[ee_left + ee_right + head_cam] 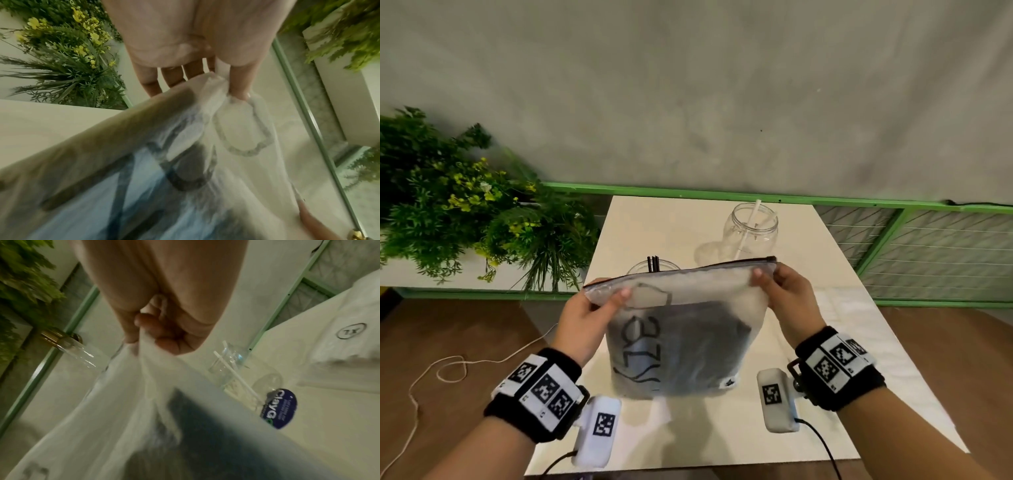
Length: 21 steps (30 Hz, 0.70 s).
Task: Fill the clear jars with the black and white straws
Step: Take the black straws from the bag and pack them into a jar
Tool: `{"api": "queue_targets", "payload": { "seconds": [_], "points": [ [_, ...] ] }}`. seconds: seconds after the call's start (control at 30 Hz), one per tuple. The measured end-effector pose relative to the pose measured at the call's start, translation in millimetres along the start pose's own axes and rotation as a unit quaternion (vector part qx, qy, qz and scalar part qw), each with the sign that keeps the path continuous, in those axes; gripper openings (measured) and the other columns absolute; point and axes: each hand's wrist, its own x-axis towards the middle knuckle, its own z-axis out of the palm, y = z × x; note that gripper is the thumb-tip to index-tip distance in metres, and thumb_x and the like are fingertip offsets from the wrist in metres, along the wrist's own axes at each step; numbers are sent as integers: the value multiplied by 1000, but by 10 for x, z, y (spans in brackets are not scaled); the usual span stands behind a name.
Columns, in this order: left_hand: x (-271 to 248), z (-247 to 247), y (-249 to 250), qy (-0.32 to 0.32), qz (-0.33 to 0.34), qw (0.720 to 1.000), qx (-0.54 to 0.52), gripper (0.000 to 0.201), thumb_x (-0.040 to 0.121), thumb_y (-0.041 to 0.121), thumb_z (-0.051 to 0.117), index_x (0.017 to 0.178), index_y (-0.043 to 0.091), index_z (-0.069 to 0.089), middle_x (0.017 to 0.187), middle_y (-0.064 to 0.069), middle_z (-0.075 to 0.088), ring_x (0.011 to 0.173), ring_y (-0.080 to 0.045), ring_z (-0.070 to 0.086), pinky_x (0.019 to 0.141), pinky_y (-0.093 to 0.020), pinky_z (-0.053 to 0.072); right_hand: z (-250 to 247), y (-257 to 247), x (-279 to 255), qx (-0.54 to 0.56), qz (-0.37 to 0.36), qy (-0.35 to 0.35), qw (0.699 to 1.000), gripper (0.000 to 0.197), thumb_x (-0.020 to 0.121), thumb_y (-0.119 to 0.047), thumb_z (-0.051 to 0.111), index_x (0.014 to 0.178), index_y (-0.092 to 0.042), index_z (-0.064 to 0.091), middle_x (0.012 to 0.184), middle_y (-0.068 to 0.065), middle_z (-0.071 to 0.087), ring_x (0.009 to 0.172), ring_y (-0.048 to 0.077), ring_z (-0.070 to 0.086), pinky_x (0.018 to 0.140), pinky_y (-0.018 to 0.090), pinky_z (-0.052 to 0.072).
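We held a frosted zip bag (681,329) upright above the white table (835,329), our left hand (585,315) pinching its top left corner and our right hand (787,298) pinching the top right. Dark contents showed through. Behind it stood a jar (755,226) holding a white straw (748,229); black straws (654,263) poked from a nearer jar (671,265), mostly hidden.
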Motion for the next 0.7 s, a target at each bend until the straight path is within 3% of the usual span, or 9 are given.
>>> {"api": "queue_targets", "payload": {
  "seconds": [0.03,0.1,0.17,0.23,0.3,0.43,0.53,0.63,0.7],
  "points": [
    [11,-22,7,18,-1,1000,-11,25,75,34,66,87,14,74,84,5,75,83,-7,68,79,-26,50,11,-35,12,12,-14,14,1000,14,81,-26,73,73,-17,66,71,5,63,68,16,53,64,31,42],
    [35,-64,43,38,1,999,-31,26,77,36,64,80,12,74,84,-4,75,82,-17,67,80,-36,51,25,-82,18,19,-42,30,998,21,87,-14,65,67,-18,63,64,-4,61,60,10,50,58,24,40],
    [53,-106,84,51,0,998,-43,29,79,38,64,75,10,68,82,-11,70,77,-23,62,79,-41,49,40,-149,-19,39,-54,29,997,15,81,-25,67,68,-18,64,61,-4,60,57,8,50,55,22,41],
    [60,-141,113,58,6,997,-45,23,83,36,61,73,17,69,74,-2,67,73,-18,56,71,-36,46,26,-169,-50,52,-65,39,996,13,76,-31,68,71,-20,66,62,-3,62,58,9,53,55,20,44],
    [53,-165,120,56,19,998,-28,19,90,25,56,78,20,69,74,2,64,73,-16,53,67,-31,43,11,-156,-67,34,-81,49,995,7,85,-17,64,79,-15,64,63,-4,64,59,7,55,55,18,44],
    [52,-214,75,66,26,997,28,24,96,17,53,74,7,55,62,6,54,64,-11,49,66,-30,40,11,-143,-84,13,-67,44,997,14,94,-2,53,85,-8,63,62,-8,63,53,2,50,51,14,43],
    [61,-188,190,124,42,985,109,6,91,20,60,94,18,56,84,0,53,83,-20,50,79,-36,42,10,-221,-69,19,-61,37,997,12,93,-2,54,87,-9,62,65,-8,64,58,4,55,54,15,45],
    [-20,54,541,172,141,947,233,35,85,17,64,119,21,53,122,-3,48,120,-20,40,101,-38,35,-3,-292,-91,15,-63,25,998,15,92,2,54,86,-11,57,62,-11,65,60,-2,59,54,12,44],
    [-85,352,783,108,248,927,260,31,84,27,61,115,25,56,121,5,48,119,-16,40,100,-37,32,-10,-329,-136,3,-63,17,998,15,92,3,53,86,-10,57,62,-11,65,61,-3,59,55,11,43]
  ]
}}
